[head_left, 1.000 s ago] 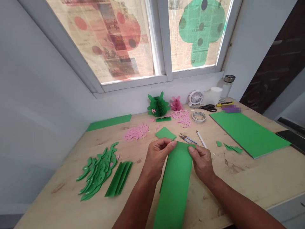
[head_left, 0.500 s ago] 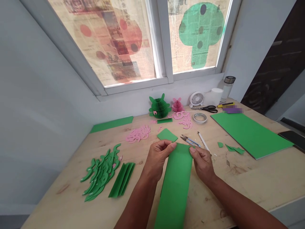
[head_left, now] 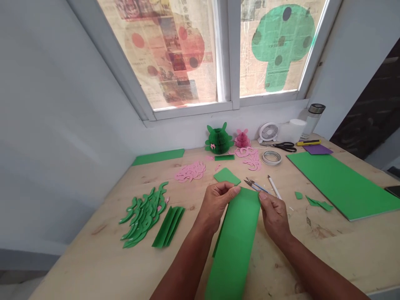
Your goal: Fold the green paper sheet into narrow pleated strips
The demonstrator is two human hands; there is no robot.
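A long strip of green paper [head_left: 236, 237] runs from the far end in my hands down to the bottom of the view. It looks folded, with a second layer showing along its left edge. My left hand [head_left: 217, 204] pinches its upper left corner between thumb and fingers. At the upper right corner, my right hand [head_left: 275, 214] grips it the same way. Just beyond the fingertips lies a smaller green paper piece [head_left: 227, 176]. Thread snips [head_left: 256, 185] with blue handles and a white pen [head_left: 274, 186] lie past my right hand.
To the left are green curved cutouts [head_left: 143, 218] and a pleated green paper [head_left: 168, 227]. Pink cutouts [head_left: 190, 171], a green paper figure [head_left: 219, 141], tape [head_left: 271, 157], black scissors [head_left: 286, 146] and a fan [head_left: 268, 132] stand or lie behind. Green sheets [head_left: 343, 185] lie right.
The view has shifted left, so the tabletop things appear further right. Both hands keep hold of the strip's corners, and more of its under layer shows on the left.
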